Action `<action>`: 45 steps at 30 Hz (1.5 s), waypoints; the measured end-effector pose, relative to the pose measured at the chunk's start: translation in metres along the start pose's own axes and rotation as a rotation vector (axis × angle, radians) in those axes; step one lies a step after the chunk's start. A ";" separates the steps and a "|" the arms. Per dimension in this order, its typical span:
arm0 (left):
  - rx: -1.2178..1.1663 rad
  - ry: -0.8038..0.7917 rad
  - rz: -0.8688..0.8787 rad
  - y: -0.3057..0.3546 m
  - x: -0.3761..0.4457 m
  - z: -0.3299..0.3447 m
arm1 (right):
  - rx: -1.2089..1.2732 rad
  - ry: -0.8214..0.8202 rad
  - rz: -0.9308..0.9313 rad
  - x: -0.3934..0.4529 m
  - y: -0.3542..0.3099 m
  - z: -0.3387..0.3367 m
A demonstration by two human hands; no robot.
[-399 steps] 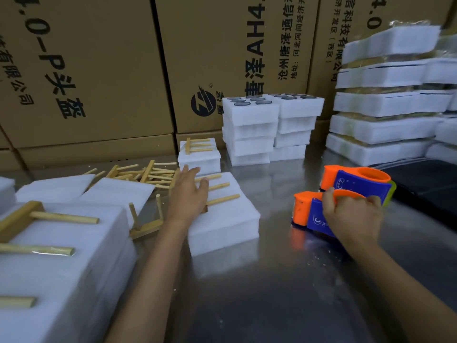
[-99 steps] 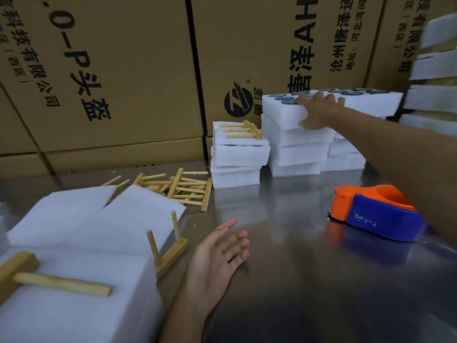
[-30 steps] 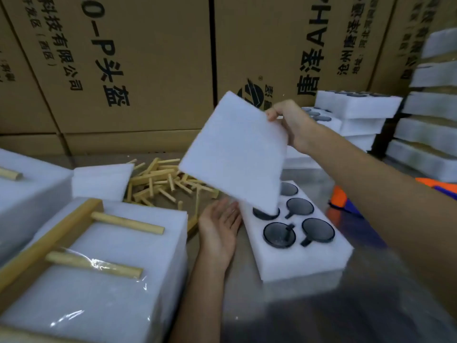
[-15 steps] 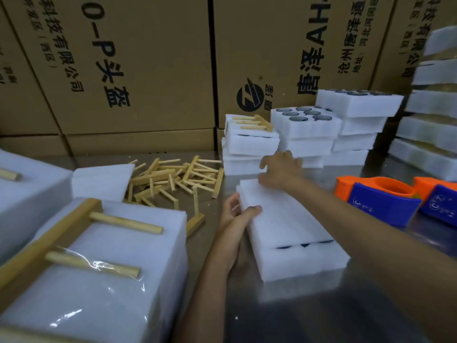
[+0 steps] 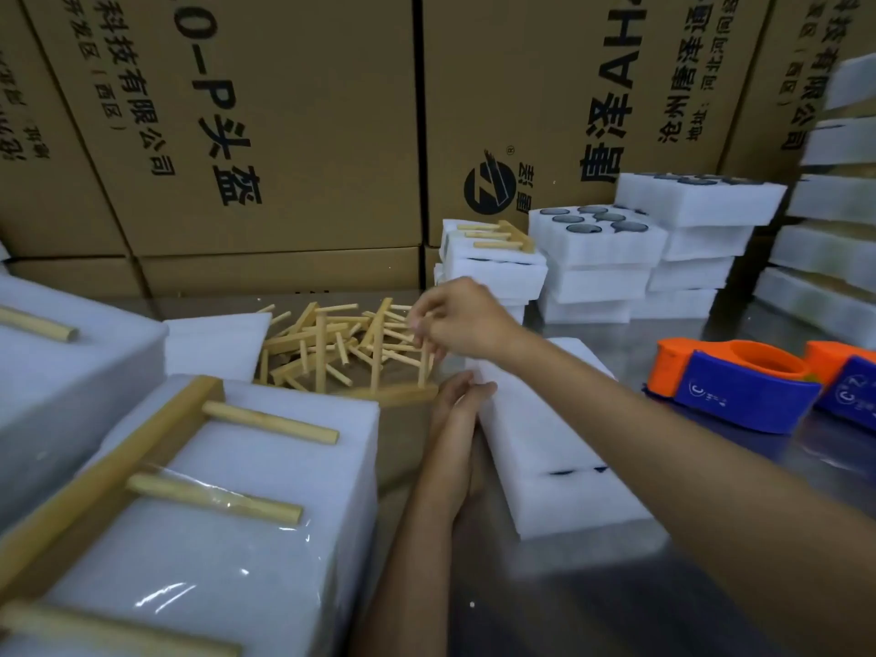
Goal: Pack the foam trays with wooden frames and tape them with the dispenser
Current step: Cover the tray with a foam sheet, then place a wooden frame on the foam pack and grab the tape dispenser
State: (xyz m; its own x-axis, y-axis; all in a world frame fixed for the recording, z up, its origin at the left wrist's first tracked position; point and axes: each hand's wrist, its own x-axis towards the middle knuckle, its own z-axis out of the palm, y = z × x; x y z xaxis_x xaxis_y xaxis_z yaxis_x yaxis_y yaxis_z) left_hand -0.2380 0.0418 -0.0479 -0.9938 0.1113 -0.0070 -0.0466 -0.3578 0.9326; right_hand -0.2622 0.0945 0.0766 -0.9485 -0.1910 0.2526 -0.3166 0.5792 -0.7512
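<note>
Head view: we count two orange-and-blue tape dispensers [image 5: 739, 388] at right on the glossy metal tabletop [image 5: 592, 604]; one covered white foam tray [image 5: 554, 448] at centre; a loose heap of pale wooden frames [image 5: 332, 346] behind. Our right hand [image 5: 462, 320] pinches one frame's peg with curled fingers; our left hand [image 5: 457, 403], fingers straight, rests against the tray's edge.

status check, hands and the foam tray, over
Right hand pinching a wooden frame at the pile. Left hand open against the covered foam tray. Tape dispensers untouched, nothing blocking.
</note>
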 end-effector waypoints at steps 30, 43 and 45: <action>0.551 0.015 0.117 0.014 -0.045 0.044 | -0.713 0.632 0.702 -0.140 0.199 -0.152; 0.554 0.196 0.325 0.028 -0.063 0.055 | -0.259 1.019 0.208 -0.145 0.176 -0.156; 0.447 0.186 0.390 0.046 -0.064 0.066 | -0.162 0.941 0.135 -0.143 0.149 -0.170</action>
State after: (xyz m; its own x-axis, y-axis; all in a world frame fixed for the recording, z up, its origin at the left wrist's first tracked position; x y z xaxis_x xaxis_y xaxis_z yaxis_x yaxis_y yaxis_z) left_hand -0.1702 0.0799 0.0194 -0.9321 -0.1274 0.3392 0.3300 0.0880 0.9399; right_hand -0.1735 0.3426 0.0317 -0.5639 0.5583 0.6086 -0.1341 0.6653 -0.7345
